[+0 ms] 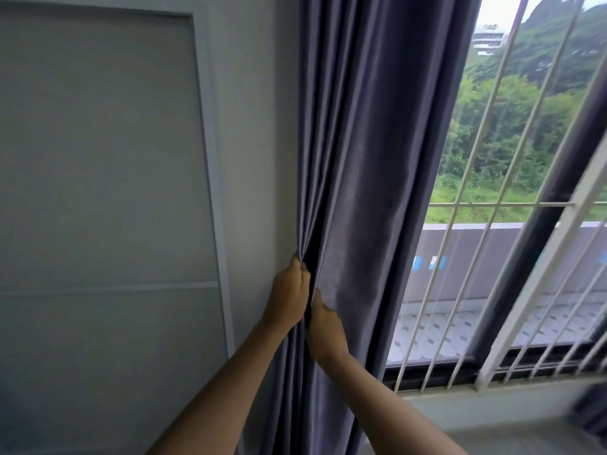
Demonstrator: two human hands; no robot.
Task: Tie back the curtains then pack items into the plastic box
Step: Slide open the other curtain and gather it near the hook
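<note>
A grey-blue curtain (371, 152) hangs in folds between the wall and the window, drawn toward the left. My left hand (289, 295) pinches the curtain's left folds near the wall, fingers closed on the fabric. Just below and to the right, my right hand (326, 330) reaches into the folds, its fingers hidden behind the cloth, and appears to grip it. No tie-back and no plastic box are in view.
A white panelled door or cupboard front (98, 192) fills the left. On the right stands a window with white bars (486, 205) and a dark frame (538, 231). A light sill (492, 418) runs below the window.
</note>
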